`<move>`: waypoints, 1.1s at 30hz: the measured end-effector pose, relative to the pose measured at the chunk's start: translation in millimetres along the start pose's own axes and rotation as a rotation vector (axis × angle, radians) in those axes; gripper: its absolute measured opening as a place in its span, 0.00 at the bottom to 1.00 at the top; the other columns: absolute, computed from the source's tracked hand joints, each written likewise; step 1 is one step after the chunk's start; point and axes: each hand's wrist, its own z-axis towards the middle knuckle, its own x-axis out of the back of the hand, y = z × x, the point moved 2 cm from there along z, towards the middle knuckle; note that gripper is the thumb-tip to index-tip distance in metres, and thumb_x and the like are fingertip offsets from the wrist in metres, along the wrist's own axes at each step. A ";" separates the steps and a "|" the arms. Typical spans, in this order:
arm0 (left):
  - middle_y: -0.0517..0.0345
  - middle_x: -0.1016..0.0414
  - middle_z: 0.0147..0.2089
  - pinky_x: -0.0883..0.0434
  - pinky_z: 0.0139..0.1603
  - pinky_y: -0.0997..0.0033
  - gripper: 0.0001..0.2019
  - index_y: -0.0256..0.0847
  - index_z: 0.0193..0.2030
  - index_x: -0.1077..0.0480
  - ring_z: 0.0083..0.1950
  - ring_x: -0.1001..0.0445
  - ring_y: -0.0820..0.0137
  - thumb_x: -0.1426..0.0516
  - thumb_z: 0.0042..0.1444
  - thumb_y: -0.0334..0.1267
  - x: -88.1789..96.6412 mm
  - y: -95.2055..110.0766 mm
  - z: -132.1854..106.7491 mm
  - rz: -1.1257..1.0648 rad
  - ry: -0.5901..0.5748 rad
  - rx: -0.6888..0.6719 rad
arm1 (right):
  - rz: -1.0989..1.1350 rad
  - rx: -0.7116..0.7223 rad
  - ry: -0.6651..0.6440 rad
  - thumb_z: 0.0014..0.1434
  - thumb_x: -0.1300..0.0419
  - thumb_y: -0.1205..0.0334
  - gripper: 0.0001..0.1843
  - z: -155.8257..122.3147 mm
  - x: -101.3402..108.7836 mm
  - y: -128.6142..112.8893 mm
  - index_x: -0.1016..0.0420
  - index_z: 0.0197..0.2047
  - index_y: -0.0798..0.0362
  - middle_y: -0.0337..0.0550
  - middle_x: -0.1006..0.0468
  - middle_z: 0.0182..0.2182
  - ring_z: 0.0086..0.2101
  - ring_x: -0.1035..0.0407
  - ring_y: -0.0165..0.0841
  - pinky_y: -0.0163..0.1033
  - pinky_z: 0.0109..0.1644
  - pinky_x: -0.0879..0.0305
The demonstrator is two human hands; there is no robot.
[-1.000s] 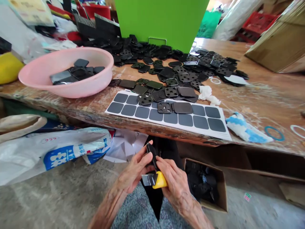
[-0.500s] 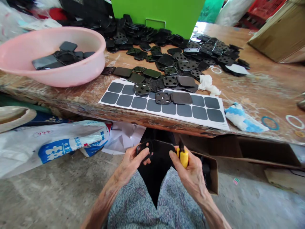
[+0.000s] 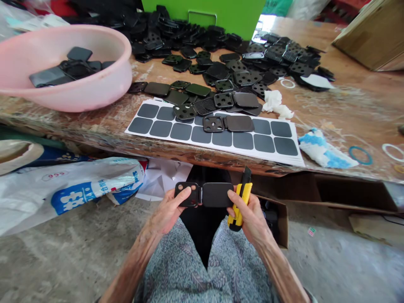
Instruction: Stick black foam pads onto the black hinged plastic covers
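Over the lap [image 3: 189,261], left hand [image 3: 168,213] and right hand [image 3: 253,215] angle inward, fingers [image 3: 183,197] clamped on a hinged plate [image 3: 217,195].

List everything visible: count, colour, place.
table: 1, brown, across the view
hinged piece: 1, black, held open, lower centre
utility knife: 1, yellow and black, right of it
loose pieces: uncountable, black, on table
sheets: stacked, white with dark squares, table's front
basin: 1, pink, table's left, dark pieces inside
panel: 1, green, table's back
tissue: some, white, behind sheets' right end
wad: 1, white-and-blue, right of sheets
rings: at least 3, white and blue, table's right
cartons: at least 2, brown, on and below table
sack: 1, white-and-blue, below table
papers: several, white, below table
left hand: 1, on holed half
right hand: 1, with knife, plain half
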 end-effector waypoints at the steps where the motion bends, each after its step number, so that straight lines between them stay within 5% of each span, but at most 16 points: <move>1: 0.54 0.21 0.34 0.28 0.41 0.68 0.13 0.37 0.37 0.22 0.36 0.24 0.66 0.34 0.47 0.43 0.8 -0.6 0.3 0.045 0.035 -0.021 | -0.052 0.018 0.022 0.45 0.30 0.47 0.21 -1.7 0.2 1.2 0.30 0.32 0.54 0.30 0.40 0.20 0.18 0.47 0.21 0.28 0.18 0.44; 6: 0.54 0.20 0.39 0.30 0.49 0.69 0.14 0.40 0.41 0.22 0.47 0.24 0.63 0.38 0.52 0.47 2.5 -3.5 0.1 0.296 0.185 -0.134 | -0.452 0.277 0.084 0.54 0.38 0.47 0.17 -13.2 -1.6 -0.7 0.31 0.29 0.54 0.31 0.39 0.19 0.19 0.44 0.25 0.31 0.22 0.41; 12: 0.54 0.20 0.40 0.30 0.48 0.70 0.16 0.39 0.43 0.22 0.45 0.23 0.65 0.40 0.54 0.48 -3.8 -2.0 -4.0 0.423 0.236 -0.234 | -0.717 0.520 0.026 0.61 0.43 0.56 0.11 -28.5 -8.0 -3.2 0.32 0.29 0.52 0.31 0.39 0.18 0.19 0.47 0.24 0.31 0.21 0.48; 17: 0.54 0.20 0.40 0.29 0.49 0.69 0.17 0.38 0.43 0.23 0.44 0.24 0.66 0.39 0.54 0.48 -4.6 -12.5 -1.7 0.374 0.278 -0.287 | -0.804 0.672 -0.029 0.59 0.44 0.65 0.02 -37.7 -14.2 -2.0 0.30 0.36 0.51 0.34 0.33 0.24 0.23 0.40 0.27 0.31 0.26 0.42; 22: 0.55 0.21 0.40 0.30 0.48 0.68 0.16 0.38 0.43 0.23 0.43 0.24 0.65 0.39 0.54 0.48 -2.7 -24.1 0.6 0.348 0.330 -0.318 | -0.784 0.816 -0.135 0.59 0.46 0.68 0.09 -44.2 -23.0 -0.6 0.28 0.42 0.52 0.41 0.28 0.29 0.29 0.33 0.31 0.35 0.32 0.35; 25: 0.55 0.22 0.37 0.30 0.48 0.68 0.14 0.38 0.39 0.23 0.42 0.25 0.66 0.37 0.52 0.46 -2.7 -18.9 0.4 0.216 0.305 -0.241 | -0.651 0.597 -0.106 0.59 0.43 0.62 0.05 -35.1 -17.0 -0.7 0.28 0.36 0.53 0.37 0.31 0.24 0.24 0.37 0.28 0.33 0.26 0.37; 29: 0.54 0.23 0.34 0.28 0.39 0.69 0.14 0.36 0.34 0.24 0.36 0.26 0.68 0.33 0.46 0.44 -9.1 -8.3 -0.5 -0.070 0.133 -0.030 | -0.151 0.145 0.030 0.50 0.34 0.49 0.17 -8.2 1.9 -0.2 0.30 0.33 0.53 0.31 0.38 0.19 0.18 0.46 0.23 0.29 0.18 0.44; 33: 0.55 0.24 0.34 0.28 0.34 0.70 0.14 0.35 0.33 0.24 0.34 0.27 0.70 0.32 0.43 0.43 -15.1 -9.0 1.2 -0.131 0.102 0.021 | 0.088 0.010 0.011 0.40 0.28 0.49 0.23 6.1 8.2 3.8 0.32 0.31 0.53 0.30 0.37 0.20 0.17 0.47 0.21 0.27 0.16 0.48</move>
